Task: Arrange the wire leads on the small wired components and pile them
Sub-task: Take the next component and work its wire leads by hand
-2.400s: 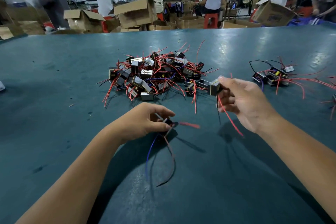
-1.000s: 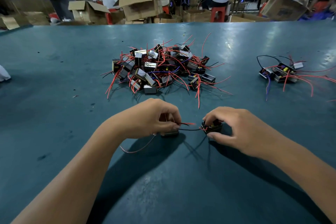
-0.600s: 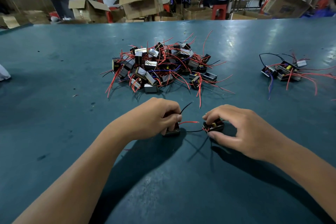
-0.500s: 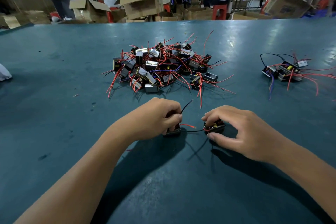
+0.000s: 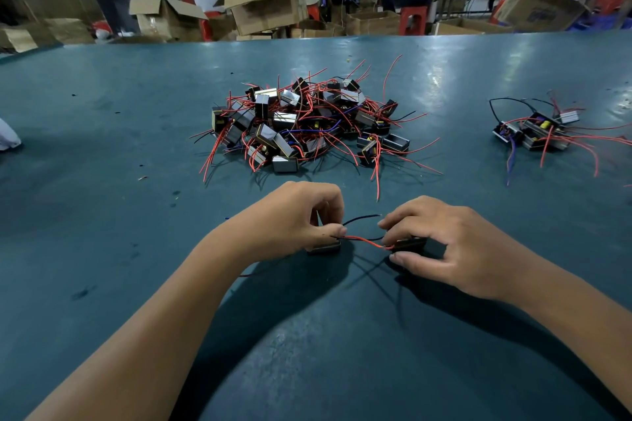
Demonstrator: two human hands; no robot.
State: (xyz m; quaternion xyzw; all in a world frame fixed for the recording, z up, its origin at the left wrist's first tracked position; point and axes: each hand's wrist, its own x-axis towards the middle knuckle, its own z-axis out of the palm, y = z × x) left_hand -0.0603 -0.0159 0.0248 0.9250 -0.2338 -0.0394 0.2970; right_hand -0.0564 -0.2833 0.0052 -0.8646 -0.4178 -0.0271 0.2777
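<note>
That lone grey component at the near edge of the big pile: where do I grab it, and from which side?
Probably best to take the grey component by its block-shaped body, pinching its two short ends from above on the near side. It lies flat on the table at the big pile edge, with open surface in front; red leads tangle behind it, so avoid reaching from the far side.

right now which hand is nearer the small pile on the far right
Right. The right hand sits nearer the small pile; the left hand is farther left, in front of the big pile.
</note>
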